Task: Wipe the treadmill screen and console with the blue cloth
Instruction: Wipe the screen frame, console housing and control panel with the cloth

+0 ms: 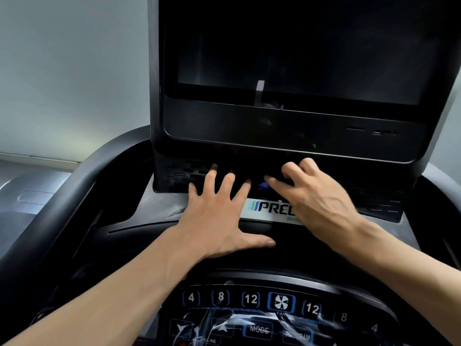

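Head view, the only one.

Progress: the wipe looks not yet started, or barely. The treadmill screen point(296, 51) above both hands is dark with faint streaks and haze. The button panel point(262, 315) on the console, nearest the camera and below the wrists, has white smears across the keys. So my read is that the screen and console both remain to be done.

Blue cloth point(264, 186): only a small blue scrap shows, in the dark recess under the screen housing, just ahead of the right hand's fingertips and between the two hands. Most of it is hidden in shadow. Can't tell how it's bunched.

Left hand point(219, 216): palm down on the console ledge, fingers spread and straight, tips reaching into the recess, thumb out flat toward the right. It holds nothing. Forearm comes in from lower left.

Right hand point(309, 193): back of the hand up, over the brand strip point(272, 208), fingers curled forward into the recess at the cloth. Motion blur plus shadow: can't tell whether it has actually gripped the cloth or is only touching it. Forearm comes in from lower right.

Next step, by my judgement: get the cloth out, then start on the screen.
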